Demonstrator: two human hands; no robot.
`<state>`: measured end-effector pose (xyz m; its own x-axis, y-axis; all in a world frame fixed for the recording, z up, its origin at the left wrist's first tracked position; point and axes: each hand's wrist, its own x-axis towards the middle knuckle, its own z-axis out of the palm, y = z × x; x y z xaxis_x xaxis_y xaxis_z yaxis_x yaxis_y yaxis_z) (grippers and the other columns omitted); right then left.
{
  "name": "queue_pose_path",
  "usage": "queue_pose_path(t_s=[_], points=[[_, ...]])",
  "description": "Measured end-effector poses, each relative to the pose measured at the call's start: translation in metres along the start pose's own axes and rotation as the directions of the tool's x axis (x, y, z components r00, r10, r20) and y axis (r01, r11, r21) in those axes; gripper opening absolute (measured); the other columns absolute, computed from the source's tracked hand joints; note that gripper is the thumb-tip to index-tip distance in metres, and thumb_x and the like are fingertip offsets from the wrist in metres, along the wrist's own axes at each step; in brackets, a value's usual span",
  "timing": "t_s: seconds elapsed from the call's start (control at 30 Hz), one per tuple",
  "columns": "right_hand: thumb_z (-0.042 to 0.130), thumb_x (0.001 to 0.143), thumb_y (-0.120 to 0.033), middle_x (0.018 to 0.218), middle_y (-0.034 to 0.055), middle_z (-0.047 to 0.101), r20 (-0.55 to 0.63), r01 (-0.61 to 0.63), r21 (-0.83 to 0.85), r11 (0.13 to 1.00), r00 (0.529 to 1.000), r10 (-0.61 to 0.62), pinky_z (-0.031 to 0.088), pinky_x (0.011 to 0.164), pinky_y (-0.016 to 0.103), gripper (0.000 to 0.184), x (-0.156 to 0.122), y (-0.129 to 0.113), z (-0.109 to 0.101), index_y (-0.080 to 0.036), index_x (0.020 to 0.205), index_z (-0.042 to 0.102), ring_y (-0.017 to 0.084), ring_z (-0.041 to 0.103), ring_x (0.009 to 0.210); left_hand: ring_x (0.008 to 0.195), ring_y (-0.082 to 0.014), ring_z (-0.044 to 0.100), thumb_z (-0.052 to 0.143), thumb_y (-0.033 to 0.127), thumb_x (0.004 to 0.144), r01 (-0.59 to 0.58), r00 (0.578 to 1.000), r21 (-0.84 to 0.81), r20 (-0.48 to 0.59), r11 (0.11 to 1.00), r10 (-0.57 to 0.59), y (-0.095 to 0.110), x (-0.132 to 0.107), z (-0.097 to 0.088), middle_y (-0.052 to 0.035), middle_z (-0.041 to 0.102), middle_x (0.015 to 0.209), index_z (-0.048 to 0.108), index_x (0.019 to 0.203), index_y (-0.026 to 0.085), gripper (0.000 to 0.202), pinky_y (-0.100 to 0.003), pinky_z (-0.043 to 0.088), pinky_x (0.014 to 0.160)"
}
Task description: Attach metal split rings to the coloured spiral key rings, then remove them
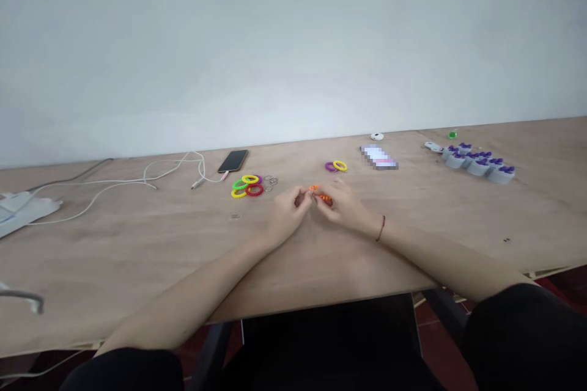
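Both my hands meet over the middle of the wooden table point(137, 256). My left hand point(288, 211) and my right hand point(342, 203) have their fingers pinched on a small orange coil ring point(320, 193) held between them. A red thread circles my right wrist. Just left of my hands lies a pile of coil rings point(247, 186) in green, yellow, red and purple, with a few metal key rings point(270, 182) beside it. A purple and a yellow coil ring point(336, 166) lie just beyond my right hand.
A dark phone point(233, 160) with a white cable point(151, 178) lies at the back left, with a white object point(22, 211) at the left edge. A blurred packet point(378, 157) and several grey cups with purple tops point(479, 162) sit at the back right. A wall rises behind the table.
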<state>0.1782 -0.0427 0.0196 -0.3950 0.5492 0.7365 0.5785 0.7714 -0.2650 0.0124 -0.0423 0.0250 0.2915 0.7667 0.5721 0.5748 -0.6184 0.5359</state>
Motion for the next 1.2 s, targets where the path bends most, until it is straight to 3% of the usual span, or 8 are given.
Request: queue_pose_path(t_s=[0.23, 0.33, 0.5, 0.6, 0.73, 0.87, 0.97, 1.2], points=[[0.045, 0.086, -0.023, 0.077, 0.003, 0.063, 0.003, -0.135, 0.162, 0.977, 0.991, 0.136, 0.039, 0.065, 0.028, 0.012, -0.001, -0.006, -0.001, -0.018, 0.086, 0.056, 0.014, 0.052, 0.066, 0.067, -0.0124, 0.059, 0.047, 0.037, 0.085, 0.116, 0.993, -0.185, 0.046, 0.976, -0.109, -0.003, 0.005, -0.001, -0.002, 0.064, 0.085, 0.058, 0.094, 0.017, 0.024, -0.023, 0.045, 0.061], [0.045, 0.087, -0.027, 0.083, 0.003, 0.065, 0.067, -0.235, 0.311, 0.921, 0.972, 0.225, 0.042, 0.065, 0.027, 0.016, 0.001, -0.01, -0.005, -0.018, 0.089, 0.058, 0.014, 0.057, 0.07, 0.076, -0.0149, 0.063, 0.049, 0.037, 0.084, 0.162, 0.984, -0.341, 0.126, 0.926, -0.126, -0.006, 0.006, 0.001, -0.0055, 0.066, 0.097, 0.057, 0.105, 0.016, 0.03, -0.026, 0.05, 0.069], [0.042, 0.089, -0.03, 0.085, 0.005, 0.064, 0.134, -0.38, 0.468, 0.798, 0.923, 0.361, 0.048, 0.066, 0.027, 0.023, 0.007, -0.007, -0.006, -0.017, 0.089, 0.06, 0.015, 0.06, 0.076, 0.081, -0.0171, 0.064, 0.053, 0.036, 0.082, 0.201, 0.977, -0.493, 0.162, 0.847, -0.138, -0.013, 0.007, 0.004, -0.0066, 0.067, 0.094, 0.06, 0.099, 0.014, 0.029, -0.03, 0.051, 0.076], [0.045, 0.087, -0.028, 0.095, 0.0068, 0.062, 0.123, -0.314, 0.415, 0.854, 0.949, 0.289, 0.049, 0.064, 0.026, 0.021, 0.006, 0.003, -0.005, -0.018, 0.097, 0.06, 0.014, 0.06, 0.077, 0.084, -0.0175, 0.063, 0.056, 0.037, 0.08, 0.225, 0.973, -0.531, 0.175, 0.817, -0.154, -0.015, 0.007, 0.006, -0.0064, 0.067, 0.094, 0.061, 0.095, 0.014, 0.027, -0.03, 0.051, 0.077], [0.041, 0.089, -0.022, 0.089, 0.0057, 0.063, 0.101, -0.058, 0.163, 0.985, 0.994, 0.042, 0.045, 0.065, 0.027, 0.021, 0.002, 0.014, -0.006, -0.02, 0.096, 0.061, 0.015, 0.057, 0.076, 0.085, -0.0175, 0.063, 0.06, 0.038, 0.077, 0.295, 0.954, -0.555, 0.211, 0.778, -0.211, -0.017, 0.007, 0.009, -0.0064, 0.068, 0.093, 0.061, 0.089, 0.014, 0.027, -0.03, 0.05, 0.077], [0.043, 0.089, -0.024, 0.082, 0.0059, 0.062, 0.142, 0.056, -0.064, 0.996, 0.989, -0.046, 0.039, 0.06, 0.026, 0.019, 0.001, 0.019, -0.008, -0.018, 0.09, 0.061, 0.015, 0.054, 0.07, 0.084, -0.0175, 0.063, 0.061, 0.04, 0.076, 0.336, 0.94, -0.571, 0.251, 0.749, -0.231, -0.019, 0.007, 0.011, -0.0062, 0.068, 0.091, 0.06, 0.088, 0.014, 0.028, -0.031, 0.05, 0.078], [0.046, 0.087, -0.026, 0.074, 0.0044, 0.06, 0.122, 0.038, -0.079, 0.996, 0.992, -0.029, 0.036, 0.056, 0.025, 0.017, 0.001, 0.016, -0.009, -0.017, 0.083, 0.06, 0.014, 0.051, 0.064, 0.088, -0.0186, 0.063, 0.056, 0.042, 0.079, 0.325, 0.942, -0.579, 0.265, 0.748, -0.204, -0.02, 0.007, 0.011, -0.0063, 0.068, 0.094, 0.061, 0.088, 0.015, 0.03, -0.032, 0.05, 0.08], [0.047, 0.082, -0.022, 0.072, 0.0016, 0.061, 0.122, -0.245, 0.311, 0.918, 0.968, 0.218, 0.042, 0.058, 0.023, 0.013, 0.004, 0.002, -0.011, -0.017, 0.077, 0.057, 0.012, 0.054, 0.064, 0.098, -0.0205, 0.061, 0.06, 0.034, 0.077, 0.233, 0.96, -0.561, 0.264, 0.795, -0.096, -0.018, 0.006, 0.008, -0.0076, 0.066, 0.104, 0.06, 0.104, 0.016, 0.032, -0.034, 0.047, 0.089]])
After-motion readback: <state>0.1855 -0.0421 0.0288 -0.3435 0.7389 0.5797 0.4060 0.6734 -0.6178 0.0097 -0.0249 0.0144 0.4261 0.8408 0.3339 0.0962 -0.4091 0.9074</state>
